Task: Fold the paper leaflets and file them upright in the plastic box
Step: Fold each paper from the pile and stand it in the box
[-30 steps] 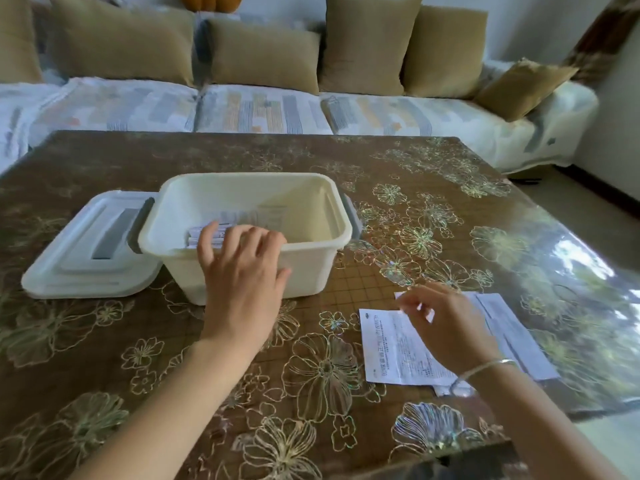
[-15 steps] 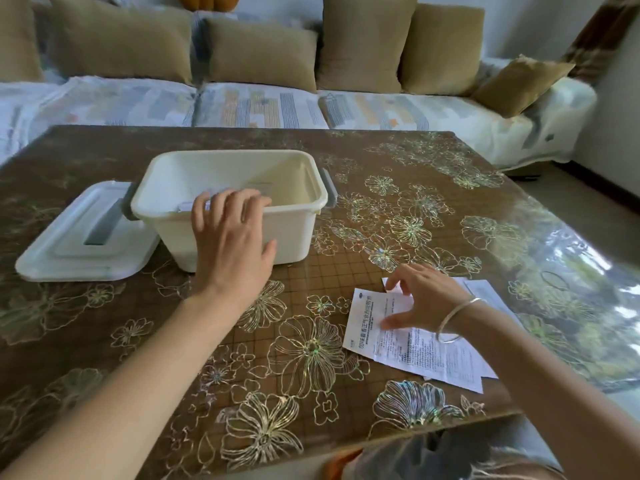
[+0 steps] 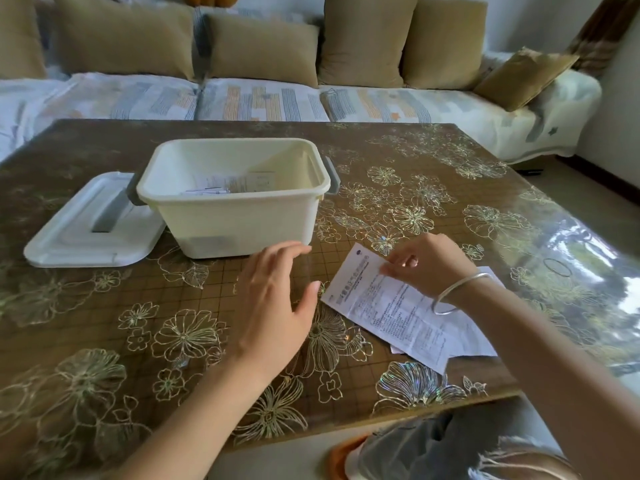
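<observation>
A cream plastic box (image 3: 239,216) stands open on the table, with several folded leaflets (image 3: 221,187) inside near its bottom. A printed paper leaflet (image 3: 388,306) lies flat on the table right of centre, on top of other sheets (image 3: 481,341). My right hand (image 3: 426,265) pinches the top leaflet's far edge. My left hand (image 3: 273,299) hovers over the table in front of the box, fingers apart, holding nothing, its thumb close to the leaflet's left corner.
The box's white lid (image 3: 90,226) lies flat to the left of the box. The table (image 3: 104,341) has a glossy brown floral cover, with its near edge just under my arms. A sofa with cushions (image 3: 263,98) runs along the far side.
My left hand has left the box rim and moved down and right toward the leaflet. My right hand has turned the top leaflet and taken hold of its far edge.
</observation>
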Demonstrator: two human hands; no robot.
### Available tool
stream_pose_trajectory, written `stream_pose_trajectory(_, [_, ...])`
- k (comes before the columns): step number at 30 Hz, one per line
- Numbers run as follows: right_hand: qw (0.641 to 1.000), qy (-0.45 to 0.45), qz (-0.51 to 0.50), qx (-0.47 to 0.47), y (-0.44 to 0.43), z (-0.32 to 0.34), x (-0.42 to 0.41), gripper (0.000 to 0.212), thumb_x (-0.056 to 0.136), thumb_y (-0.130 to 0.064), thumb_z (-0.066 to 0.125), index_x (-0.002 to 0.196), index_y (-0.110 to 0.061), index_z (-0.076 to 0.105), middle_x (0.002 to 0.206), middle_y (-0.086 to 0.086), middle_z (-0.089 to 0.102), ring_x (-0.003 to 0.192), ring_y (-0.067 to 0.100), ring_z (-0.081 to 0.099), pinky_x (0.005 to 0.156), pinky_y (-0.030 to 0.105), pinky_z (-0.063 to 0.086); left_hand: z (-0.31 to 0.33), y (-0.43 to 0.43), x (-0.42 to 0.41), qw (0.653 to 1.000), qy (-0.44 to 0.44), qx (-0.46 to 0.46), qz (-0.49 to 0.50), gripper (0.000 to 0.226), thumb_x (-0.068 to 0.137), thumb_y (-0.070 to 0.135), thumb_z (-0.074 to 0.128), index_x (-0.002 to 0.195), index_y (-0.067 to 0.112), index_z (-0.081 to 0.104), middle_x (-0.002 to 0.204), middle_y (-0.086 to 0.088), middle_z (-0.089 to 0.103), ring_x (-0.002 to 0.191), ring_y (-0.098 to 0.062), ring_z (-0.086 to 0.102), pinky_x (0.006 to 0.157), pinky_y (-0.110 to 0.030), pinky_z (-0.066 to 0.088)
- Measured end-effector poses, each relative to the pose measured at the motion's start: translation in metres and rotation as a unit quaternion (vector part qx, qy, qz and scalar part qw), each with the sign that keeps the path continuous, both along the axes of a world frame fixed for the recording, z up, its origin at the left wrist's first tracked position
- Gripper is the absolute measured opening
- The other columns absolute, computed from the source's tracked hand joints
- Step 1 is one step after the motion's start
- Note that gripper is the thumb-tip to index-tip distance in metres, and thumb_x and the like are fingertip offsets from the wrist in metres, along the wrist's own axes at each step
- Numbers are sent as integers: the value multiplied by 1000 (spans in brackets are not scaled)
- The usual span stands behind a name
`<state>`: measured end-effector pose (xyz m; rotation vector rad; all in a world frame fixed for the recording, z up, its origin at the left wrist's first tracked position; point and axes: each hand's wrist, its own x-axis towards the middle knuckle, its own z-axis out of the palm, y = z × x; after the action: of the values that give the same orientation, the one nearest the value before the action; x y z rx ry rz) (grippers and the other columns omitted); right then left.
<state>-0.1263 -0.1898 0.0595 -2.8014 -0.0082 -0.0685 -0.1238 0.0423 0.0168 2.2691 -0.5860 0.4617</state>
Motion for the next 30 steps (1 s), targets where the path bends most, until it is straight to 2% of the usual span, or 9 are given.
stream_pose_trajectory(5, [986,-101,-4,134,10,15,-3,10,87,-27,64,88,-20,71,74,-13,67,60,-4,61,61,18,56,2,14,1,992,107,-53,30,60,81,41,70,134,24,49,115,11,57,74,1,51,69,-7,40])
stream_pose_trajectory(9, [919,-179,-1,350,33,32,-12,7,84,-25,67,78,-20,68,76,0,72,68,15,69,64,27,58,25,29,6,979,130,-159,-13,75,70,52,67,137,29,45,130,21,54,76,-2,64,69,-15,53])
stream_pose_trajectory(11, [885,-194,39,421,45,29,-21,14,81,-22,67,82,-8,69,80,11,71,76,30,68,70,41,58,32,37,4,974,137,-180,-34,65,68,51,65,129,36,50,121,23,59,79,-4,66,70,-18,55])
stream_pose_trajectory(13, [872,-181,93,444,57,15,-32,10,80,-8,67,87,-2,71,85,13,72,76,33,67,67,38,57,30,49,1,973,154,-167,-43,45,75,39,69,119,35,61,107,20,67,87,-7,67,75,-18,53])
stream_pose_trajectory(16, [892,-118,104,425,66,-25,-46,30,80,12,64,94,-12,74,96,-5,74,91,20,70,71,22,55,8,68,-6,979,156,-119,-56,34,76,8,77,100,32,73,100,21,71,98,1,64,85,-13,49])
stream_pose_trajectory(19, [940,-119,106,301,63,-58,-55,40,77,9,68,96,-26,75,105,-16,70,107,-1,62,86,13,50,-18,80,-18,991,127,-30,-38,41,70,0,80,93,34,75,98,24,69,103,4,59,87,-5,42])
stream_pose_trajectory(22, [965,-125,139,183,61,-72,-62,30,78,-11,71,99,-32,74,106,-22,68,115,-6,54,96,16,46,-31,83,-27,993,111,23,-37,40,67,1,82,91,33,76,99,26,67,104,2,54,91,-9,39])
stream_pose_trajectory(26, [970,-118,122,176,65,-71,-71,35,77,-7,74,100,-34,74,106,-28,67,118,-5,51,97,15,44,-31,81,-34,996,80,22,-27,30,66,15,80,89,33,77,92,27,65,97,-4,55,84,-31,49])
stream_pose_trajectory(30, [975,-113,101,165,68,-69,-79,34,78,-12,74,99,-40,73,105,-30,63,114,-8,52,90,7,43,-33,84,-46,997,73,-4,-21,21,72,24,79,87,38,76,80,27,66,89,-7,57,76,-37,50])
